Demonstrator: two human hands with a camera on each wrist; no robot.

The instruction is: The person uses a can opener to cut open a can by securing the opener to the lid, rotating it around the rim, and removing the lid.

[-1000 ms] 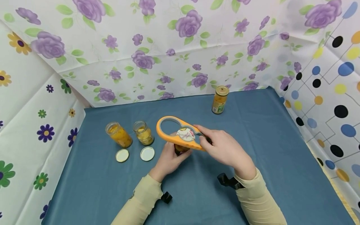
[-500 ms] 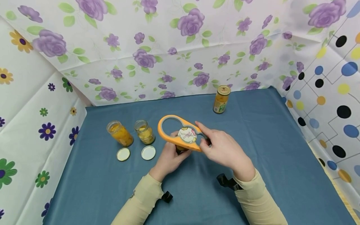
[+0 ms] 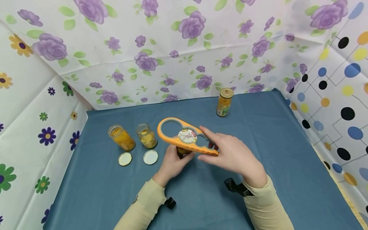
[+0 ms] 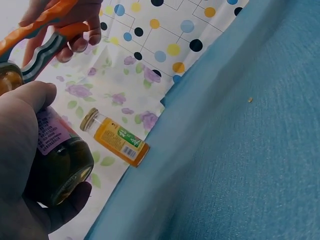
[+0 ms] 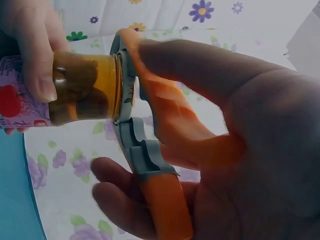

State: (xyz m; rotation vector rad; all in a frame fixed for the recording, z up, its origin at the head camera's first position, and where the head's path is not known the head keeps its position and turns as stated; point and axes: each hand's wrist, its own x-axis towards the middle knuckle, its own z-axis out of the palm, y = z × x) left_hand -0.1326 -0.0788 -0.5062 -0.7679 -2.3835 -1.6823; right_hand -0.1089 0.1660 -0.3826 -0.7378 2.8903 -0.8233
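Observation:
My left hand (image 3: 172,163) grips a glass jar (image 4: 62,165) with a purple label and holds it up. A patterned lid (image 3: 187,136) tops this jar. Around the lid sits an orange and grey jar opener (image 5: 170,102), its handles spread apart. My right hand (image 3: 235,153) holds the opener by its handles. In the right wrist view the thumb lies along one orange handle, while the fingers curl behind the other handle (image 5: 167,207). From the head view most of the jar is hidden under the opener and the left hand.
Two lidless jars, one of orange fruit (image 3: 122,138) and one of pale yellow fruit (image 3: 147,138), stand at the left. Their lids (image 3: 125,159) lie in front of them. A lidded jar (image 3: 224,102) stands at the back right on the blue cloth (image 3: 276,127). Patterned sheets surround the table.
My right thumb has moved from between the handles to the outside of the near one, and the hand has spread wider. The opener's handles stand further apart. The left hand stays in place.

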